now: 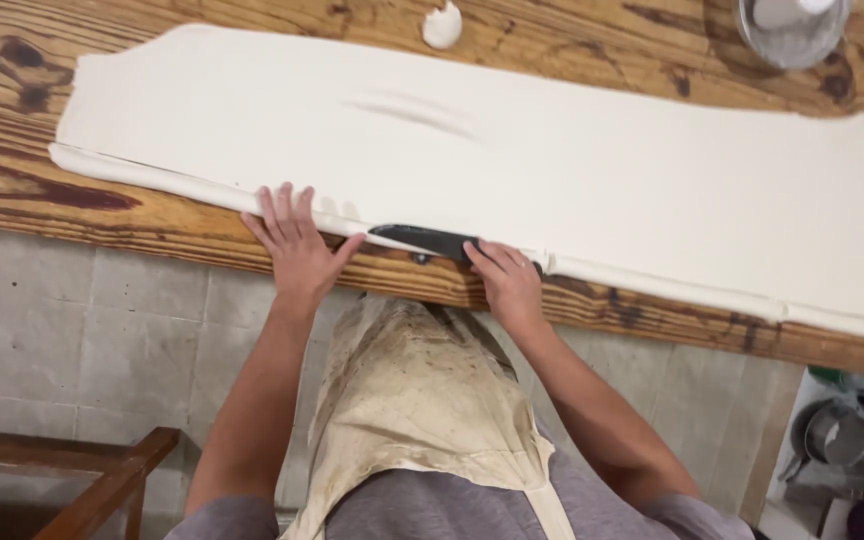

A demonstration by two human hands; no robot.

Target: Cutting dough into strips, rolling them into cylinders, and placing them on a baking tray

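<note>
I see my left grip (297,245) flat, open on the dough sheet (512,170); my right grip (507,280) holds a dark knife (422,240) on the wooden surface (152,215), grey tiled floor (72,330) below.

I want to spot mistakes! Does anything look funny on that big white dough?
Yes. The flat white dough sheet has a wrinkled dent near its top middle, and a small white dough lump sits apart on the wooden table.

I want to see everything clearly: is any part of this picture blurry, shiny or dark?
Head view: mostly sharp, evenly lit; the dough looks bright and flat, with a soft shadow in one crease; the knife between the left hand and right hand is dark, without glare; the bowl shines a little; the lower corners are dim and slightly soft.
</note>
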